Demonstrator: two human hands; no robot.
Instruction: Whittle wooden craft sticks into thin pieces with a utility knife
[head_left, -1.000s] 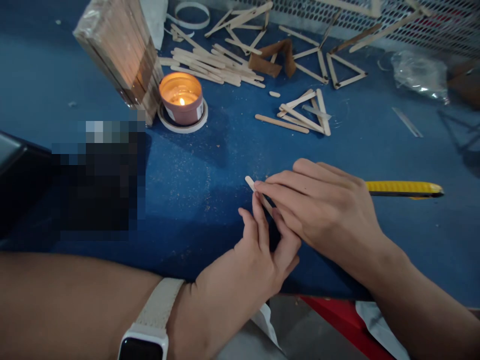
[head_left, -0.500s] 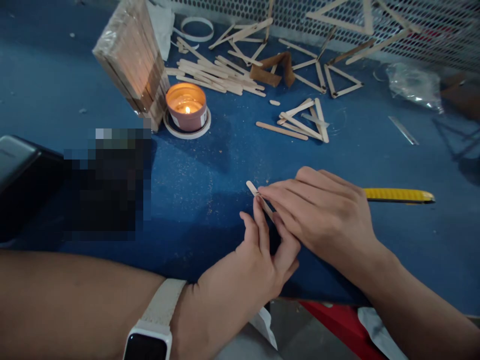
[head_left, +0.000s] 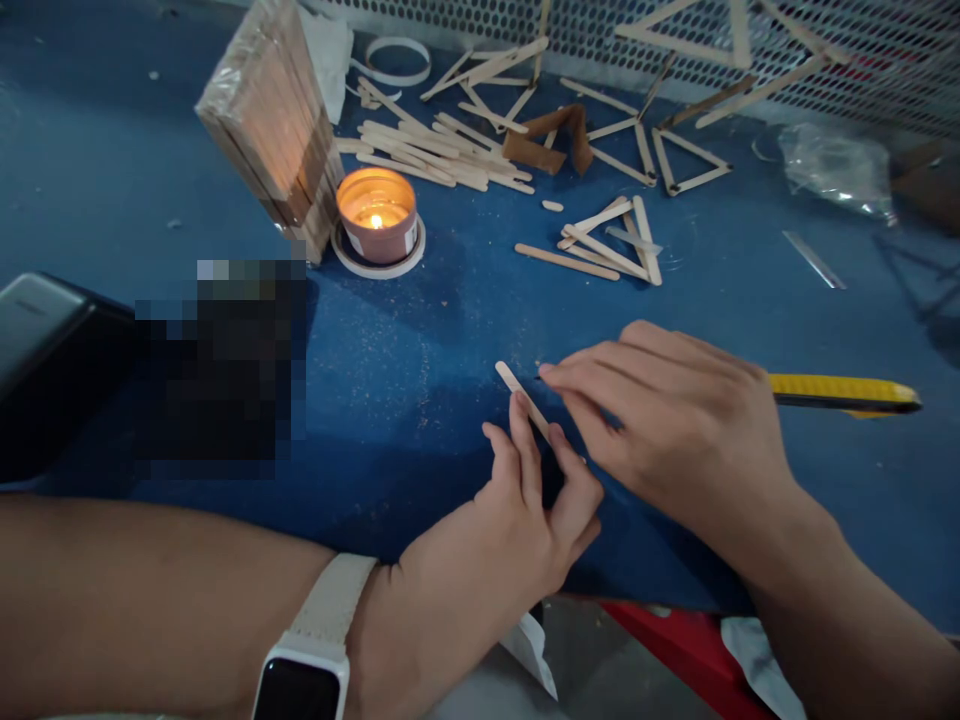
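Note:
A pale wooden stick [head_left: 513,380] lies slanted on the blue table [head_left: 450,330], held down by the fingertips of my left hand [head_left: 517,500]. A pale watch is on that wrist. Just right of the stick, my right hand [head_left: 667,430] is closed around a yellow cutter [head_left: 840,388]. The cutter's yellow handle sticks out to the right beyond the hand, and its dark tip shows faintly at my fingertips, apart from the stick.
A lit candle [head_left: 376,215] stands beside a wrapped stack of sticks [head_left: 262,120]. Behind are loose sticks [head_left: 427,150], stick triangles [head_left: 611,240] and a plastic bag [head_left: 836,170]. A dark device [head_left: 67,330] sits at the left.
My right hand has moved right with the cutter, away from the stick. My left hand stays on the stick.

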